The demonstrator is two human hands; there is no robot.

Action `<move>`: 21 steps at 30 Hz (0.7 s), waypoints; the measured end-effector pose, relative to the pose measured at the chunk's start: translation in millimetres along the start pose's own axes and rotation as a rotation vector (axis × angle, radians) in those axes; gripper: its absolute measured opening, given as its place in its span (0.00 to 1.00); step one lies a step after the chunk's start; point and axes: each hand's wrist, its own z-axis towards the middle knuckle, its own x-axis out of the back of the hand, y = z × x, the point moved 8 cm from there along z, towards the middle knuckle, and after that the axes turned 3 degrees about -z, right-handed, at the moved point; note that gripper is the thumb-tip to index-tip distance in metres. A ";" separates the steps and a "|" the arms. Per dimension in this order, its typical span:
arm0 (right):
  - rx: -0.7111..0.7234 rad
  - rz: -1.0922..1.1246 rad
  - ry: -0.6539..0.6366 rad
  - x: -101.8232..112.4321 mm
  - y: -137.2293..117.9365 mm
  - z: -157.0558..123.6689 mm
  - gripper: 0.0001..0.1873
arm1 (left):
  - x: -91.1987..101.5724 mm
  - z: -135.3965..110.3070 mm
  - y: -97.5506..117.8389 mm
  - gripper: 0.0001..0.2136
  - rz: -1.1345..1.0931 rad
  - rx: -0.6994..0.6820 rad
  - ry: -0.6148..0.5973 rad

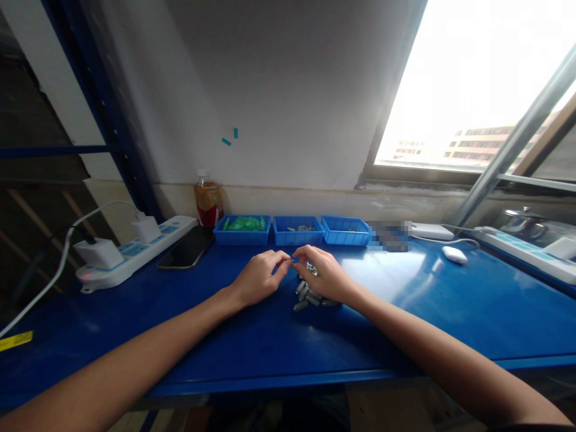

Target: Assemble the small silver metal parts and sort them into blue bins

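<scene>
A blue table (472,306) stood by a grey wall (279,90). Bright daylight came through the window (454,72) on the right, buildings (479,144) beyond.

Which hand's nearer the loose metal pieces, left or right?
Right. The right hand is at the metal pieces, partly hiding them from view; the left hand is off to their left.

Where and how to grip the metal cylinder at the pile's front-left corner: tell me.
Probably pinch the metal cylinder mid-length across its long sides, from above and near left: it lies on its side, with other cylinders behind and right.
</scene>
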 end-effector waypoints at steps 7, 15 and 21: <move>0.157 -0.073 0.003 1.1 -15.0 -0.6 0.03 | -4.9 -1.2 3.6 0.18 -0.092 0.000 -0.080; 0.002 -0.055 0.043 1.7 0.3 1.8 0.10 | 2.5 -3.0 6.4 0.14 0.019 -0.042 0.059; 0.000 -0.083 0.023 -0.5 -1.8 0.9 0.08 | 4.8 -1.5 0.9 0.12 0.028 0.011 0.076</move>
